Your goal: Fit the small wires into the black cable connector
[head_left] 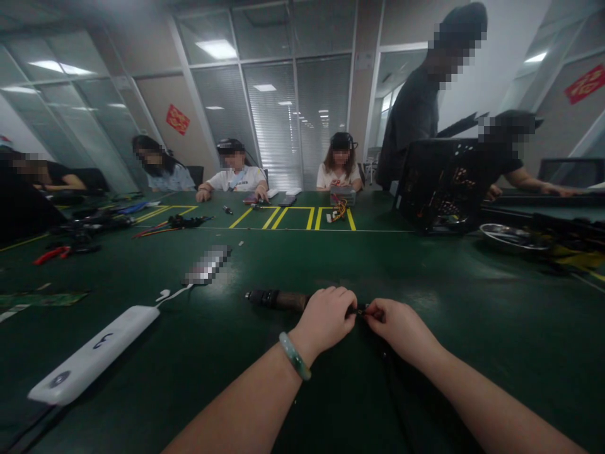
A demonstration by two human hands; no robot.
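Note:
My left hand (326, 318) is closed over the right end of a dark cylindrical tool (276, 299) that lies on the green table (425, 277). My right hand (399, 325) pinches a small dark part (362, 309) at the tool's tip, fingertips almost touching those of the left hand. A pale green bangle (295, 356) circles my left wrist. What sits between the fingers is too small and dark to name.
A white power bank (94, 353) with a white cable lies at the near left. Red-handled pliers (51, 253) and cables lie at the far left. A black crate (444, 183) and a metal dish (508, 238) stand at the right. Several people sit or stand around the table.

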